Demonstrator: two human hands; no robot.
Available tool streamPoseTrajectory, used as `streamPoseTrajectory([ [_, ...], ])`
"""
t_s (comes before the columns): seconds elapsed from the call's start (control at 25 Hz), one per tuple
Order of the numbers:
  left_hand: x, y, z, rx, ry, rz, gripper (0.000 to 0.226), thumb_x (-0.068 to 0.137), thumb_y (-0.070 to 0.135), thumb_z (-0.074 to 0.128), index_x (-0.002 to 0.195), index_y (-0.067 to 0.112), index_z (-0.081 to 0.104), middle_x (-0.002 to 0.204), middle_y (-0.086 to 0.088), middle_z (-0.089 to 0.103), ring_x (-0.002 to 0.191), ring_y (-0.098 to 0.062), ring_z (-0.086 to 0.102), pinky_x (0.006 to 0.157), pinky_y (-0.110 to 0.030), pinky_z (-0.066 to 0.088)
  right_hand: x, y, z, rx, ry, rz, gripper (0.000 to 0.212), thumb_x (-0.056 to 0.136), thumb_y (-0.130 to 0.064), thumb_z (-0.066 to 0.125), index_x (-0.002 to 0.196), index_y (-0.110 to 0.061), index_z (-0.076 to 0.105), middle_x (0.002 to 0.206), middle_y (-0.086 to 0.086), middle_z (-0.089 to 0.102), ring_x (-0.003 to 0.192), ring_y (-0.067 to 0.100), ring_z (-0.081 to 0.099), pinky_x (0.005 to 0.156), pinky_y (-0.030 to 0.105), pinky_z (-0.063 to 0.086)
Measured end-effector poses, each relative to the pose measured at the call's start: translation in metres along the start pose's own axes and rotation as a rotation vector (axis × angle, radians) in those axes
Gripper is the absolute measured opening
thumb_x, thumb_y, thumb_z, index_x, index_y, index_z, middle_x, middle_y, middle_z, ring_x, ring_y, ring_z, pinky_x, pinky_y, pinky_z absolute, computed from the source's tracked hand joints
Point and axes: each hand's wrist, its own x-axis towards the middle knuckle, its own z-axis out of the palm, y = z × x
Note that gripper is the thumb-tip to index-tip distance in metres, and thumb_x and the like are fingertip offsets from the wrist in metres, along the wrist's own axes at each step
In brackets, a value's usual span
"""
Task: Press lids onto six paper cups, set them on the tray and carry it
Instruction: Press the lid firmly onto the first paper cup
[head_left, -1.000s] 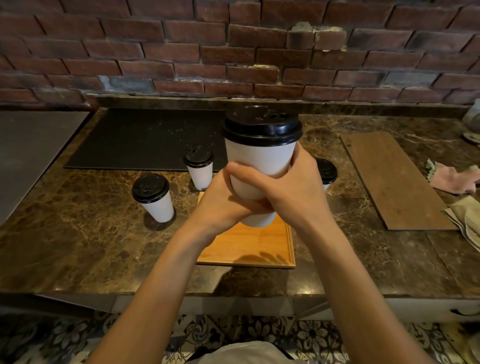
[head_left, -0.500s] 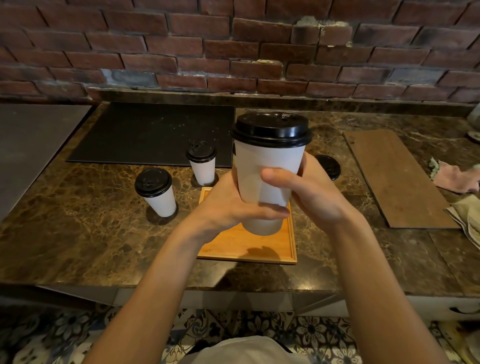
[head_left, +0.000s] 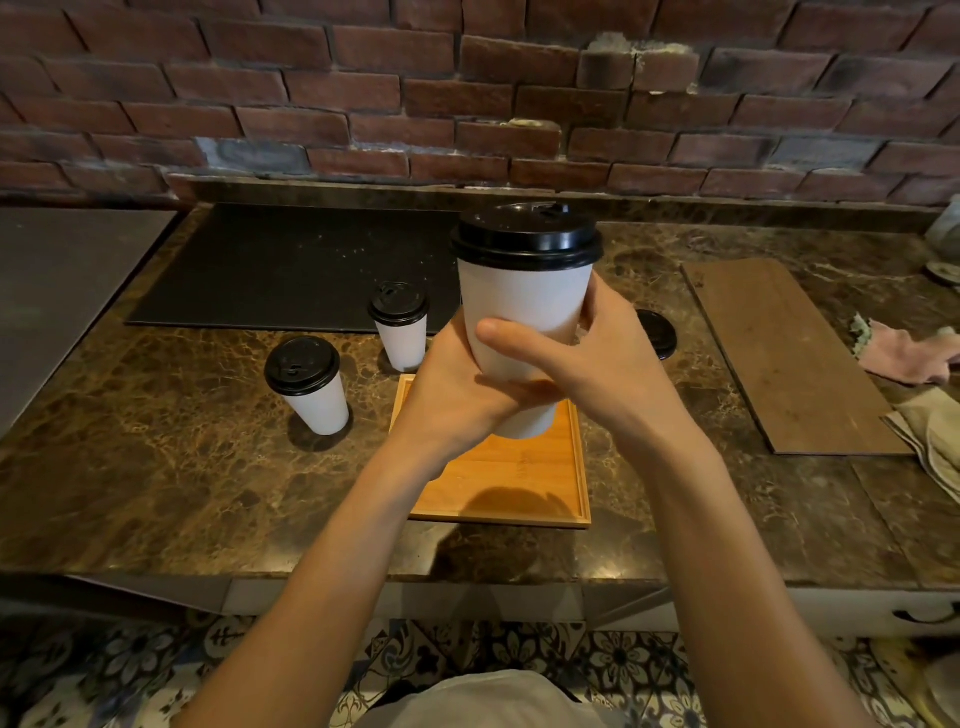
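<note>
A white paper cup with a black lid (head_left: 524, 301) is held up in the air over the small wooden tray (head_left: 519, 488). My left hand (head_left: 457, 395) grips its lower part from the left and my right hand (head_left: 597, 364) wraps it from the right, thumb across the front. On the counter stand two more lidded cups, one at the left (head_left: 309, 384) and one behind the tray (head_left: 400, 325). The lid of another cup (head_left: 660, 332) peeks out behind my right hand; its body is hidden.
A black mat (head_left: 291, 265) lies at the back of the brown marble counter (head_left: 156, 467). A long wooden board (head_left: 784, 353) lies at the right, with pink and beige cloths (head_left: 914, 353) beyond it. A brick wall runs behind. Patterned floor tiles show below the counter edge.
The held cup has shifted slightly right and my right thumb has moved across its front. The cups on the counter have not moved.
</note>
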Motion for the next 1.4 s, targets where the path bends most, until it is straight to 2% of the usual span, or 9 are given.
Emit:
streamPoseTrajectory([
  [0.08, 0.0, -0.001, 0.001, 0.041, 0.0, 0.007, 0.047, 0.074, -0.005, 0.072, 0.116, -0.013, 0.053, 0.092, 0.009, 0.062, 0.084, 0.01, 0.062, 0.068, -0.006, 0.047, 0.0, 0.002, 0.007, -0.021, 0.061, 0.004, 0.072, 0.068, -0.041, 0.087, 0.129, -0.026, 0.053, 0.113, -0.012, 0.065, 0.101, 0.002, 0.064, 0.082, 0.025, 0.057],
  [0.2, 0.0, -0.002, -0.002, 0.05, -0.01, -0.006, 0.053, 0.072, 0.003, 0.075, 0.12, -0.005, 0.054, 0.101, 0.004, 0.065, 0.093, 0.006, 0.062, 0.073, -0.009, 0.048, 0.001, 0.004, 0.01, -0.023, 0.101, -0.006, 0.072, 0.067, -0.041, 0.088, 0.129, -0.025, 0.053, 0.113, -0.012, 0.065, 0.1, 0.001, 0.064, 0.079, 0.022, 0.057],
  [0.32, 0.0, 0.001, -0.006, 0.004, -0.039, -0.035, 0.067, 0.061, 0.017, 0.086, 0.12, 0.002, 0.056, 0.107, 0.001, 0.068, 0.101, -0.006, 0.065, 0.079, -0.018, 0.051, 0.001, 0.002, 0.006, -0.003, 0.063, -0.03, 0.065, 0.067, -0.039, 0.087, 0.123, -0.024, 0.057, 0.107, -0.012, 0.068, 0.095, 0.001, 0.066, 0.076, 0.023, 0.058],
  [0.44, 0.001, 0.007, -0.015, -0.053, -0.112, -0.078, 0.056, 0.056, 0.031, 0.082, 0.107, 0.016, 0.064, 0.097, 0.007, 0.072, 0.096, -0.012, 0.068, 0.077, -0.024, 0.053, 0.002, -0.001, -0.002, 0.09, -0.022, -0.028, 0.062, 0.068, -0.036, 0.082, 0.123, -0.02, 0.06, 0.107, -0.005, 0.071, 0.096, 0.008, 0.069, 0.075, 0.026, 0.058],
  [0.6, -0.001, 0.011, -0.018, -0.123, -0.231, -0.11, 0.053, 0.065, 0.026, 0.08, 0.114, 0.019, 0.063, 0.109, 0.0, 0.071, 0.104, -0.017, 0.066, 0.083, -0.027, 0.053, 0.001, -0.003, -0.013, 0.11, -0.13, -0.048, 0.066, 0.067, -0.034, 0.084, 0.126, -0.017, 0.059, 0.109, -0.004, 0.072, 0.101, 0.012, 0.069, 0.076, 0.024, 0.055],
  [0.68, -0.002, 0.013, -0.015, -0.159, -0.27, -0.104, 0.051, 0.068, 0.023, 0.078, 0.116, 0.024, 0.063, 0.112, 0.001, 0.069, 0.108, -0.018, 0.064, 0.086, -0.029, 0.053, 0.0, -0.001, -0.015, 0.151, -0.159, -0.037, 0.061, 0.07, -0.025, 0.082, 0.125, -0.013, 0.059, 0.107, -0.004, 0.072, 0.1, 0.012, 0.069, 0.077, 0.022, 0.054],
  [0.84, -0.003, 0.012, -0.013, -0.164, -0.283, -0.096, 0.047, 0.068, 0.022, 0.076, 0.113, 0.03, 0.063, 0.111, 0.003, 0.069, 0.108, -0.018, 0.063, 0.09, -0.032, 0.053, 0.0, 0.005, -0.014, 0.181, -0.184, -0.01, 0.059, 0.074, -0.018, 0.074, 0.129, -0.007, 0.057, 0.113, 0.003, 0.071, 0.104, 0.017, 0.069, 0.081, 0.027, 0.055],
  [1.2, -0.003, 0.007, -0.013, -0.094, -0.193, -0.122, 0.058, 0.061, 0.026, 0.08, 0.113, 0.007, 0.062, 0.106, -0.003, 0.071, 0.104, -0.02, 0.065, 0.09, -0.04, 0.053, -0.001, 0.0, -0.007, 0.123, -0.121, -0.011, 0.06, 0.069, -0.03, 0.08, 0.123, -0.017, 0.059, 0.101, -0.007, 0.071, 0.094, 0.006, 0.069, 0.072, 0.018, 0.054],
  [1.4, -0.001, 0.003, -0.012, -0.066, -0.101, -0.106, 0.071, 0.054, 0.03, 0.081, 0.118, 0.008, 0.059, 0.109, 0.0, 0.07, 0.104, -0.016, 0.065, 0.087, -0.033, 0.054, 0.0, 0.001, -0.001, 0.043, -0.039, -0.025, 0.073, 0.064, -0.038, 0.084, 0.13, -0.021, 0.055, 0.115, -0.006, 0.069, 0.105, 0.008, 0.067, 0.083, 0.031, 0.058],
])
